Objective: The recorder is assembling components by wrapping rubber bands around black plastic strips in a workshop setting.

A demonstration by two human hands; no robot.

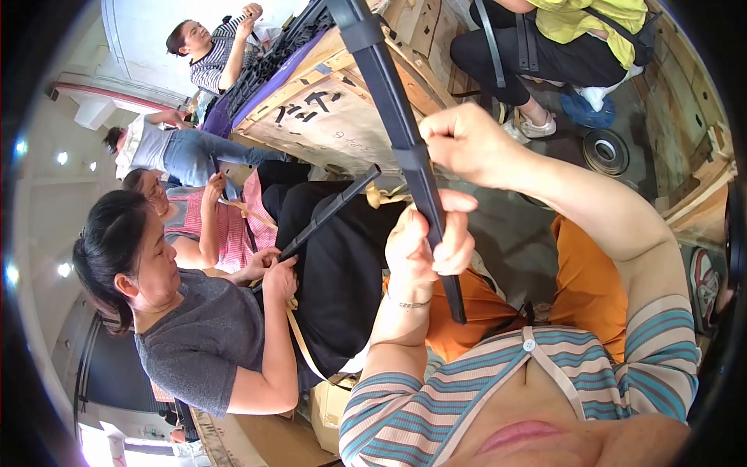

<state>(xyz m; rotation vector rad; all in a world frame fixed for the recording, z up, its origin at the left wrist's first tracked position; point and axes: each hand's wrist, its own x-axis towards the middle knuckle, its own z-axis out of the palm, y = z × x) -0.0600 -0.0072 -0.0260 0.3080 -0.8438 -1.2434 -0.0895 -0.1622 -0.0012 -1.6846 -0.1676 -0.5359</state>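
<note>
A long black bar (401,117) runs slantwise from the top edge down to my lap, with raised bands around it. My left hand (436,241) is wrapped around its lower part, fingers closed and the tapered lower end sticking out below. Higher up, my right hand (475,148) is closed with its fingers bunched against the bar's right side, beside one of the bands. What those fingers pinch, if anything, is hidden. Under the bar are my orange trousers (587,272).
Close on my left, a person in a dark grey shirt (206,331) holds a similar black bar (334,210). Beyond stands a wooden crate (311,128), near black pieces (268,70) heaped on purple cloth. A strip roll (605,152) lies on the floor at right, near a seated person in yellow (587,31).
</note>
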